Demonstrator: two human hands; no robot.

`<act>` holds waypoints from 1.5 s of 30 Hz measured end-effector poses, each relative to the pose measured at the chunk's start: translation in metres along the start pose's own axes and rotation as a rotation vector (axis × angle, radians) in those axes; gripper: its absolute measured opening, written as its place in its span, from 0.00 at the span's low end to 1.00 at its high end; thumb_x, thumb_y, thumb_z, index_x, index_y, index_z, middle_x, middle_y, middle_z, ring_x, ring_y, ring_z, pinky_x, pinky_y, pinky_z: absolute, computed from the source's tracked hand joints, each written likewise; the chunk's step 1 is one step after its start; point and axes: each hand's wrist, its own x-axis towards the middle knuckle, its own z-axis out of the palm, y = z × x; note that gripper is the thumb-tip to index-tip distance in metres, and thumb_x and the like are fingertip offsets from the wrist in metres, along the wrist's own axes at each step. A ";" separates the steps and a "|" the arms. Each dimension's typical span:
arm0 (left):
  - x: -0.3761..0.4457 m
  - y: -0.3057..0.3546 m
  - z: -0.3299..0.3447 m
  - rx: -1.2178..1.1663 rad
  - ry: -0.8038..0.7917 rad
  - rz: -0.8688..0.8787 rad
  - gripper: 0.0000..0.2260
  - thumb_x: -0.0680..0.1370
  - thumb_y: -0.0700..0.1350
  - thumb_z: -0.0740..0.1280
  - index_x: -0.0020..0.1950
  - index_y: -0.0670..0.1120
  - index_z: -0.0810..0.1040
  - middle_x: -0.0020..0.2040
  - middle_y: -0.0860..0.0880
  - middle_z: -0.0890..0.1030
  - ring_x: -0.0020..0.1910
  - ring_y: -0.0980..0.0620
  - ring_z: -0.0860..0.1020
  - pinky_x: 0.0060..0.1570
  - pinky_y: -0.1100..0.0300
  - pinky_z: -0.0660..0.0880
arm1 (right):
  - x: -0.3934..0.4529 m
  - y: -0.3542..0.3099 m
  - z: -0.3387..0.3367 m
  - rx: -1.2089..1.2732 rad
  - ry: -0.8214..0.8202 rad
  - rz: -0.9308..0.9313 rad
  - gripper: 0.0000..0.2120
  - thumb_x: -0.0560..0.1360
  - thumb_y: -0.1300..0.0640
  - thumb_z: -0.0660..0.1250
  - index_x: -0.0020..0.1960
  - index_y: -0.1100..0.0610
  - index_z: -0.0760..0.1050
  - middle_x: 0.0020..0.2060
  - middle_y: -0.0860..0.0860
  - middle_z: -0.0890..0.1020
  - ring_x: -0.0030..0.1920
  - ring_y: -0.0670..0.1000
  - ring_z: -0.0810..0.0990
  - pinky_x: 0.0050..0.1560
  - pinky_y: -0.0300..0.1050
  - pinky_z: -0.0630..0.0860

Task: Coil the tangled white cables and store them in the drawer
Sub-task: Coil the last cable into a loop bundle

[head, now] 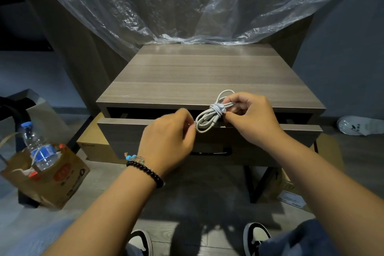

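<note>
Both hands (168,139) (249,118) pinch the coiled cable (209,116), hiding the drawer's (128,131) dark inside.

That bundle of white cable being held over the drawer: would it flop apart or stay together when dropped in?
The white cable bundle probably stays together, since wraps bind its middle. Its loose end loops look floppy and may sag. It seems light: the right hand holds it by the fingertips alone.

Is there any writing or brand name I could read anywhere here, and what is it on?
None can be read for certain.
Water bottle: blue label, print too blurred.
Paper bag: red and black print, too blurred.
White bag on the floor: dark logo, unreadable.
Cardboard box under the nightstand: white label, print too small.
</note>
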 end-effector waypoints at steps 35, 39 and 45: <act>-0.106 0.019 -0.059 -0.051 -0.145 -0.057 0.18 0.73 0.58 0.69 0.61 0.55 0.76 0.49 0.57 0.81 0.50 0.59 0.77 0.51 0.63 0.74 | -0.126 -0.036 -0.005 -0.056 0.001 0.104 0.15 0.71 0.66 0.70 0.39 0.45 0.77 0.31 0.48 0.82 0.32 0.44 0.78 0.41 0.46 0.81; -0.113 0.027 -0.067 -0.047 -0.201 -0.042 0.17 0.74 0.60 0.66 0.62 0.57 0.74 0.51 0.59 0.80 0.52 0.61 0.76 0.55 0.62 0.72 | -0.135 -0.038 -0.005 -0.055 -0.002 0.079 0.15 0.71 0.65 0.70 0.39 0.44 0.77 0.31 0.45 0.80 0.31 0.41 0.76 0.36 0.38 0.77; -0.103 0.055 -0.069 -0.255 -0.287 -0.032 0.23 0.69 0.59 0.65 0.64 0.58 0.71 0.57 0.62 0.76 0.56 0.65 0.74 0.58 0.61 0.74 | -0.138 -0.036 0.000 -0.104 0.059 0.008 0.15 0.71 0.64 0.70 0.41 0.43 0.77 0.34 0.45 0.81 0.35 0.42 0.79 0.37 0.35 0.78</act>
